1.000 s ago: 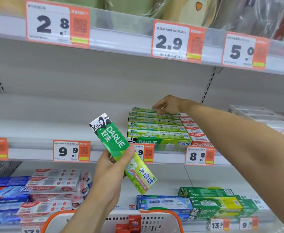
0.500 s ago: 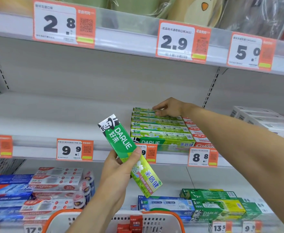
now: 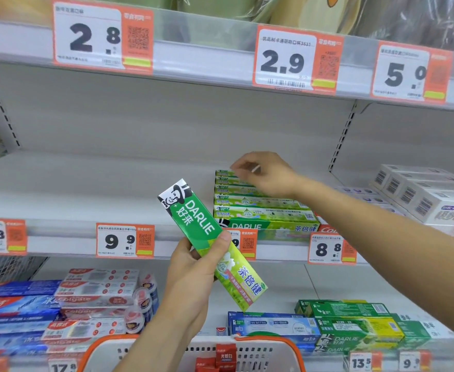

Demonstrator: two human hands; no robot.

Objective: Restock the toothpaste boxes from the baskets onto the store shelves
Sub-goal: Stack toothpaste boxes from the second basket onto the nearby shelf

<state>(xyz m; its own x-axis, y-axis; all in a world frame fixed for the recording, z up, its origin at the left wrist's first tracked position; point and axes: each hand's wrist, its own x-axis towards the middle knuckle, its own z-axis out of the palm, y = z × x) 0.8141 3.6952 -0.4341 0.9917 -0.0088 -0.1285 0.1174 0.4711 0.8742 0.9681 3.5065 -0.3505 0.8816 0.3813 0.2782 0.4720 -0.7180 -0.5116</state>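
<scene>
My left hand (image 3: 193, 275) grips a green Darlie toothpaste box (image 3: 209, 242) at its middle, tilted with its top end up and to the left, in front of the middle shelf. On that shelf (image 3: 73, 200) lies a row of the same green Darlie boxes (image 3: 260, 210). My right hand (image 3: 263, 173) hovers just above the back of the row, fingers loosely curled and blurred, holding nothing I can see. The white basket with an orange rim (image 3: 247, 353) is at the bottom edge.
Red Colgate boxes (image 3: 325, 226) sit right of the green row, white boxes (image 3: 419, 194) farther right. The left part of the middle shelf is bare. The lower shelf holds Colgate packs (image 3: 94, 291) and more Darlie boxes (image 3: 354, 326). Price tags line the shelf edges.
My right hand has lifted off the back of the green row and drawn slightly toward me. My left hand with the box has stayed about where it was.
</scene>
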